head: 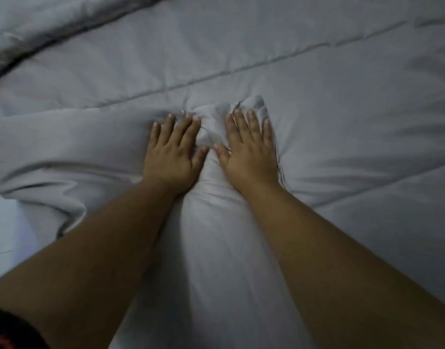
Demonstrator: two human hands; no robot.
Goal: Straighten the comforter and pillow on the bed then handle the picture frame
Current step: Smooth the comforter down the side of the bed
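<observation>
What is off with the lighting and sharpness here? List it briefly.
Head view: dim, bluish light, no glare; head view soft throughout, left hand and right hand lacking crisp edges; comforter seams look bowed, likely by the wide-angle lens; shadow darkens the fabric below both hands.
</observation>
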